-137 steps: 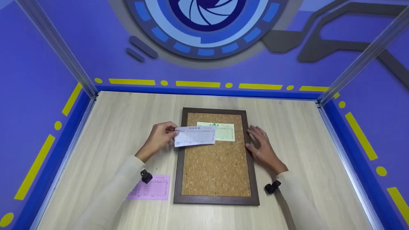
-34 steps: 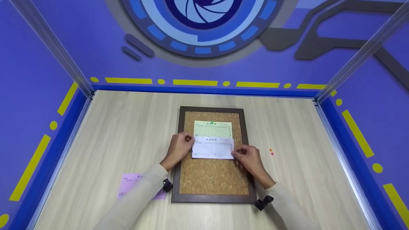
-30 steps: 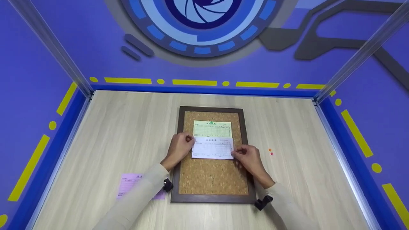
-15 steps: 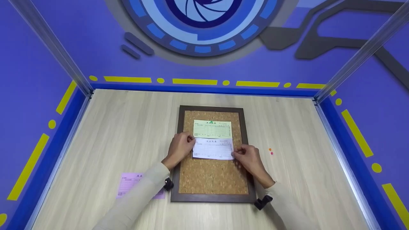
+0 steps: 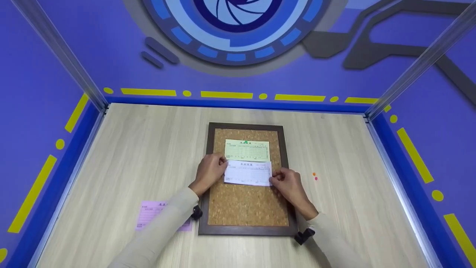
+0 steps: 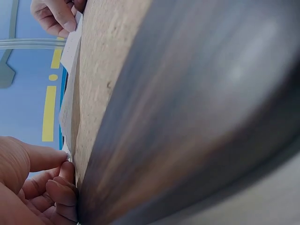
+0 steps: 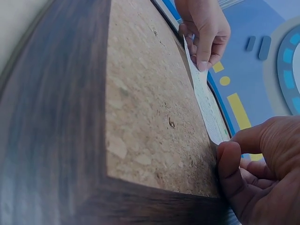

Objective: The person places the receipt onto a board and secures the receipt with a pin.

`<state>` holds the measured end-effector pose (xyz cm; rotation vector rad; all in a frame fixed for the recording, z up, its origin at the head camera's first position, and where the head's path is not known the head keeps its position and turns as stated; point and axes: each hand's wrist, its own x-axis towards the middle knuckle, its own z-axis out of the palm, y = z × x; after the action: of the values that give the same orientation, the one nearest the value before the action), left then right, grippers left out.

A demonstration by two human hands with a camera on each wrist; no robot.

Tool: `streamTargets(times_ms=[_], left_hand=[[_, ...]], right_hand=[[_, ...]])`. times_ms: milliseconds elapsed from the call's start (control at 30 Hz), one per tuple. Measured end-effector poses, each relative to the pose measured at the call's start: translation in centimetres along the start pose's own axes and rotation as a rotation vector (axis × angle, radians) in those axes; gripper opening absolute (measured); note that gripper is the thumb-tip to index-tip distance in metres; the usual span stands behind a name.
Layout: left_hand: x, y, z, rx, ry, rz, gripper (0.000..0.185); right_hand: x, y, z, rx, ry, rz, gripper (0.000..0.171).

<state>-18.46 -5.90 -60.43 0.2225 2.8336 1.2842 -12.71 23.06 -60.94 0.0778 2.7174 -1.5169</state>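
Two hands of yours hold one white slip (image 5: 248, 173) between them, on the cork board (image 5: 248, 203). Your left hand (image 5: 210, 172) pinches the slip's left edge with bent fingers, and your right hand (image 5: 288, 183) pinches its right bottom corner the same way. The slip lies flat across the middle of the board, just under a green slip (image 5: 247, 150), and their edges touch or nearly touch. From the head view you see the whole board in its dark frame (image 5: 203, 208) on the wooden table (image 5: 148, 149). You also see a pink slip (image 5: 148, 216) on the table left of the board, partly under your left sleeve, and two tiny coloured dots (image 5: 315, 176) on the table to the right of the board. The wrist views do not show those. The right wrist view looks low along the cork and shows the white slip (image 7: 202, 96) lifted a little off it, with your thumb (image 7: 229, 176) at its near corner. The left wrist view shows your fingers (image 6: 56, 190) at the slip's edge (image 6: 70, 98), and the board there is a blur.
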Motion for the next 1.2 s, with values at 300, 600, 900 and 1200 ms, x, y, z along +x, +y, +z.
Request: streamTargets(times_ms=[300, 600, 900, 1200], left_hand=[[0.08, -0.23, 0.04, 0.021, 0.018, 0.022, 0.013], [0.10, -0.45, 0.13, 0.022, 0.039, 0.059, 0.014], [0.08, -0.43, 0.14, 0.031, 0.034, 0.055, 0.015], [0.12, -0.55, 0.22, 0.050, 0.021, 0.063, 0.015]], right_hand=[[0.00, -0.12, 0.19, -0.047, 0.015, 0.004, 0.005], [0.19, -0.16, -0.04, -0.054, -0.018, 0.018, 0.006], [0.37, 0.00, -0.01, -0.050, -0.031, 0.037, 0.006], [0.40, 0.00, -0.01, -0.016, -0.045, 0.060, 0.007]])
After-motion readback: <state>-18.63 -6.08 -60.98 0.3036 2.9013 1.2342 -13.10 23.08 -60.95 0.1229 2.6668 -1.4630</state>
